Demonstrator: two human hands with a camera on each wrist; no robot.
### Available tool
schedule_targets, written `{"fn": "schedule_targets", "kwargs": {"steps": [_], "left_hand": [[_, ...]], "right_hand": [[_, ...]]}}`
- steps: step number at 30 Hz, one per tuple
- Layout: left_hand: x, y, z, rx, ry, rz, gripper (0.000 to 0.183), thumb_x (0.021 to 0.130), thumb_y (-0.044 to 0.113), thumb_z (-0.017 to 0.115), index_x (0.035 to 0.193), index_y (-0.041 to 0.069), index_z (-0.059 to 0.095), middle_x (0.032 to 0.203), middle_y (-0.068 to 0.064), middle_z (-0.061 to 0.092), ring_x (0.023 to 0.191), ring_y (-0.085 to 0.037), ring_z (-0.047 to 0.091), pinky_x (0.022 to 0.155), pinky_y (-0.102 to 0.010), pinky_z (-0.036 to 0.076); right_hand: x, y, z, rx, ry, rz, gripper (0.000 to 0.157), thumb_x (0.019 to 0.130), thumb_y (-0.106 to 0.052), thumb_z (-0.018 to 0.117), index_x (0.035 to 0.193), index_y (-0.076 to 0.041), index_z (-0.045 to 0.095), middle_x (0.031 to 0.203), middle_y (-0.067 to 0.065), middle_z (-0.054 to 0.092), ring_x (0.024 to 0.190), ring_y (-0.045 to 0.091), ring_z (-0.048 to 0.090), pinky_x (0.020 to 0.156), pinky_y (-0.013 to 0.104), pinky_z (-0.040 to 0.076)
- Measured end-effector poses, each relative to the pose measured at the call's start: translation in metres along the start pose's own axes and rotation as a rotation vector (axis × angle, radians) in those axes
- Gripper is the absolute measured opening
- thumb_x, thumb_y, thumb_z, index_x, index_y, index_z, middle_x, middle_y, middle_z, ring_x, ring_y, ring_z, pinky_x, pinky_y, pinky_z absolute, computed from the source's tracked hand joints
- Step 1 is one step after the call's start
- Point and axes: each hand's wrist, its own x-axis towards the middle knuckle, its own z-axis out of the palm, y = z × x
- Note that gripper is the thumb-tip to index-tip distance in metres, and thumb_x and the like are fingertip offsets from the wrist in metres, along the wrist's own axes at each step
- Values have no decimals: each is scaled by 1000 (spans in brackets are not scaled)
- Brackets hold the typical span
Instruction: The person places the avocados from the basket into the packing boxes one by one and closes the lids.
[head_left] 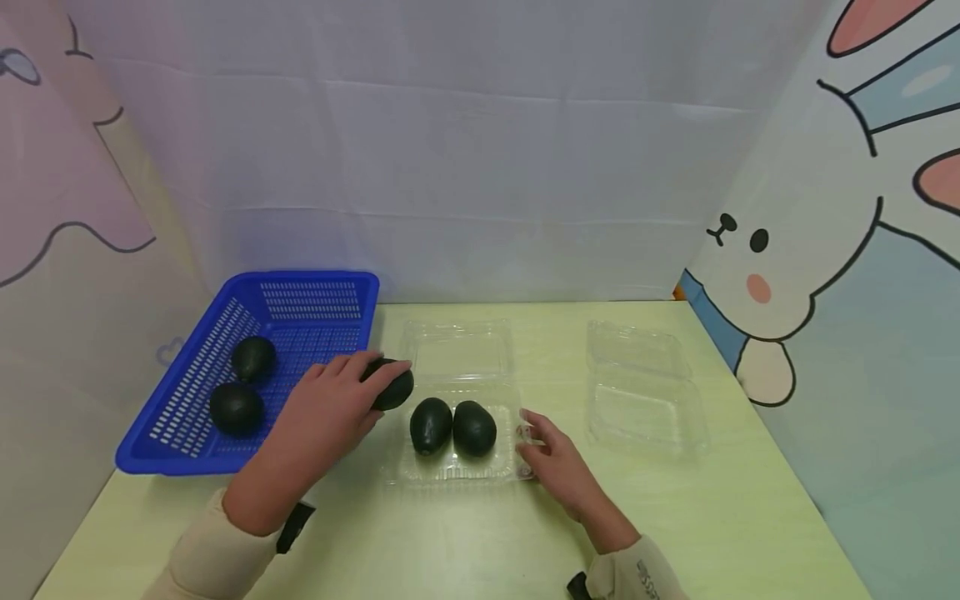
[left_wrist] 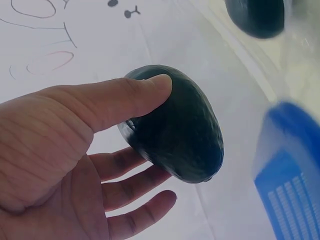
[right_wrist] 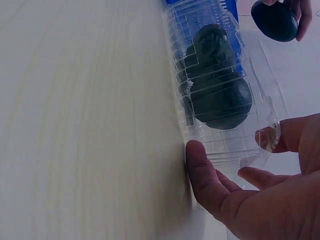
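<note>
My left hand (head_left: 330, 417) grips a dark green avocado (head_left: 395, 386) above the table, between the blue basket and a clear plastic clamshell container (head_left: 465, 472). The left wrist view shows the thumb across the avocado's near face and the fingers curled behind it. Two more avocados, a left one (head_left: 431, 426) and a right one (head_left: 474, 429), lie side by side in the container's near half. Its lid (head_left: 461, 354) lies folded open behind them. At the container's right end, my right hand (right_wrist: 270, 195) pinches the edge between thumb and fingers.
On the left stands a blue plastic basket (head_left: 161, 458) holding two avocados, one (head_left: 253, 358) behind the other (head_left: 236, 408). Another open clear clamshell (head_left: 645, 412) lies to the right on the pale table (head_left: 735, 517). A white curtain (head_left: 465, 167) hangs behind the table.
</note>
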Motion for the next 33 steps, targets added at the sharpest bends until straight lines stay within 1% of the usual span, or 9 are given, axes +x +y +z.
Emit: {"fn": "schedule_targets", "kwargs": {"steps": [4, 11, 16, 19, 23, 25, 29, 33], "left_hand": [[0, 13, 6, -10, 2, 38, 73, 77, 17, 93, 142, 19, 60, 129, -17, 63, 110, -39, 65, 82, -55, 55], [2, 33, 22, -20, -12, 105, 75, 73, 21, 95, 141, 23, 62, 126, -13, 63, 109, -35, 66, 85, -53, 56], [1, 46, 31, -30, -4, 136, 73, 73, 24, 96, 138, 24, 64, 124, -11, 63, 107, -33, 66, 80, -49, 56], [1, 53, 36, -19, 5, 165, 71, 73, 26, 95, 137, 25, 64, 123, -10, 64, 105, -31, 66, 78, -47, 56], [2, 62, 43, -11, -12, 206, 69, 75, 29, 94, 137, 26, 63, 123, -9, 64, 108, -28, 65, 79, -44, 56], [3, 66, 46, -9, -31, 212, 68, 77, 30, 93, 138, 28, 63, 125, -8, 64, 111, -27, 64, 80, -44, 55], [3, 72, 51, -11, -64, 202, 66, 78, 31, 92, 137, 29, 63, 125, -8, 64, 109, -29, 64, 83, -46, 55], [1, 76, 56, 2, -80, 194, 64, 79, 32, 91, 137, 29, 64, 124, -8, 65, 107, -29, 64, 84, -47, 55]], "right_hand": [[0, 1, 0, 5, 2, 0, 51, 101, -3, 60, 151, -5, 50, 135, 22, 56, 116, 35, 62, 79, 42, 58], [0, 1, 0, -3, -4, 4, 51, 102, -4, 60, 151, -4, 49, 136, 23, 56, 118, 37, 61, 79, 43, 59], [1, 1, 0, 0, -5, 8, 51, 101, -4, 60, 151, -4, 49, 136, 23, 56, 117, 37, 61, 79, 42, 59], [1, 1, 0, 3, -4, 3, 51, 101, -4, 60, 151, -4, 49, 136, 23, 56, 117, 36, 61, 79, 43, 59], [0, 1, -1, 9, -8, -5, 51, 101, -4, 61, 151, -4, 49, 137, 23, 56, 118, 37, 61, 80, 44, 59], [0, 1, -2, 9, -11, -6, 51, 102, -5, 61, 152, -4, 49, 137, 23, 56, 118, 36, 61, 80, 44, 59], [0, 1, -1, -1, -13, -6, 51, 102, -6, 61, 151, -5, 49, 137, 22, 56, 118, 37, 61, 80, 43, 59], [0, 0, -1, 4, -12, -7, 51, 102, -6, 61, 151, -5, 49, 137, 23, 56, 118, 37, 61, 80, 43, 59]]}}
